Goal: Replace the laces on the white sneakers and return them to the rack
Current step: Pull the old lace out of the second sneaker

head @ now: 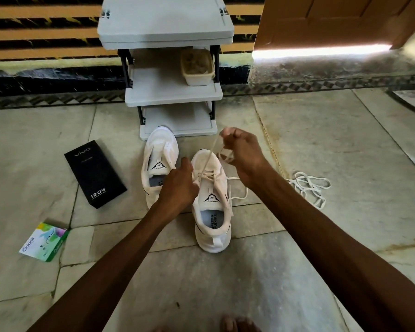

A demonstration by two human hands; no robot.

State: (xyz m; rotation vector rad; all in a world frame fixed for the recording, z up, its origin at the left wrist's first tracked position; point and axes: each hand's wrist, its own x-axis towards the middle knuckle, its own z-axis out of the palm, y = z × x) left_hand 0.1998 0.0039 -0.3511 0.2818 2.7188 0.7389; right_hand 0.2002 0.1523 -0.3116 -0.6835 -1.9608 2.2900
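Two white sneakers stand on the stone floor in front of a grey rack (173, 95). The left sneaker (157, 161) has no lace in it. The right sneaker (212, 226) carries a cream lace (207, 164) through some of its eyelets. My left hand (177, 185) grips the right sneaker's upper at the eyelets. My right hand (240, 152) pinches the lace and holds it taut above the toe, with loops of it hanging from the fingers. A loose white lace (309, 188) lies in a heap on the floor to the right.
A black phone box (95, 173) lies left of the sneakers, and a green and white packet (44, 242) lies nearer me. A beige tub (197, 67) sits on the rack's middle shelf. A brown door (333, 20) stands at the upper right. My toes (237, 324) show at the bottom edge.
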